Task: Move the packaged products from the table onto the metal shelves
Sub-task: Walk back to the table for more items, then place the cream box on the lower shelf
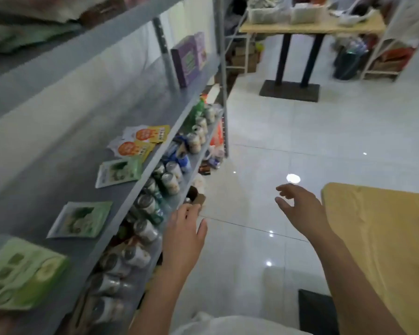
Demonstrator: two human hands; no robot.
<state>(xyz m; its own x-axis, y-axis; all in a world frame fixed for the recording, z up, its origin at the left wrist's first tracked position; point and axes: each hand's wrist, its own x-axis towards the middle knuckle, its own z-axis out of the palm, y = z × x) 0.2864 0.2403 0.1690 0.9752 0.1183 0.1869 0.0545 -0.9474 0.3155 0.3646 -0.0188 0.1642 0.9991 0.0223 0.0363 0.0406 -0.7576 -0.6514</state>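
Observation:
The grey metal shelf (65, 146) runs along the left. Flat on it lie two orange and yellow packets (140, 141), two green packets (119, 171) (81, 220) and a green box (22, 274) at the near end. Two purple boxes (190, 58) stand upright at the far end. My left hand (185, 234) hovers beside the shelf's front edge, fingers relaxed, holding nothing. My right hand (298, 204) hangs over the floor with fingers spread loosely, empty, just left of the wooden table (382, 238), whose visible corner carries no product.
The lower shelf (179, 182) is packed with several cans and jars. White tiled floor (300, 131) lies between shelf and table. A second wooden table (312, 27) on black legs stands at the back with white baskets, and a white rack (385, 56) is at far right.

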